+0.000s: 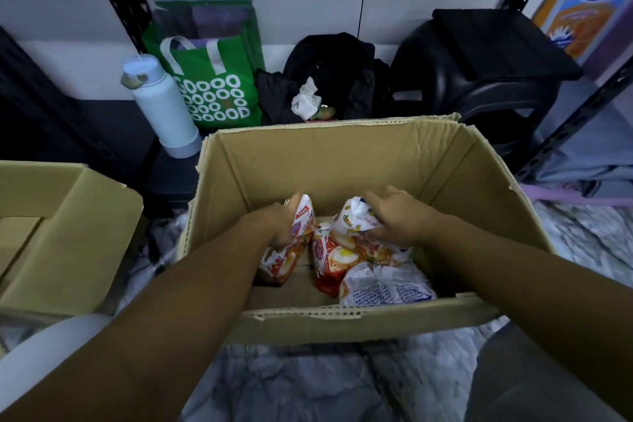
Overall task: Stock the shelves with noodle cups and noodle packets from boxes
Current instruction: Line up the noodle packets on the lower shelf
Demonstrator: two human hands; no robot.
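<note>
Head view: at far left, a second cardboard box (68, 216) is sitting on the marbled floor (308, 380) with its flaps open. Behind it and to the right, a white insulated bottle (161, 106) is standing just beside a green tote bag (212, 89). Right of the tote, a black bag (335, 72) is lying with a crumpled white tissue (306, 98) on it.

In the centre, an open cardboard box (342, 154) is holding the noodle packets at its bottom. The left hand (284, 226) is reaching inside, its fingers curling round a red-and-white noodle packet (282, 262) and gripping it. A red packet (330, 267) is lying between the two hands, with a blue-and-white packet (383, 284) just beside it, toward the near wall. The right hand (400, 219) is gripping a white noodle packet (352, 216), fingers closing over its upper end.

Behind the box at right, a black plastic stool (479, 72) is standing near a slotted metal rack upright (582, 106).
</note>
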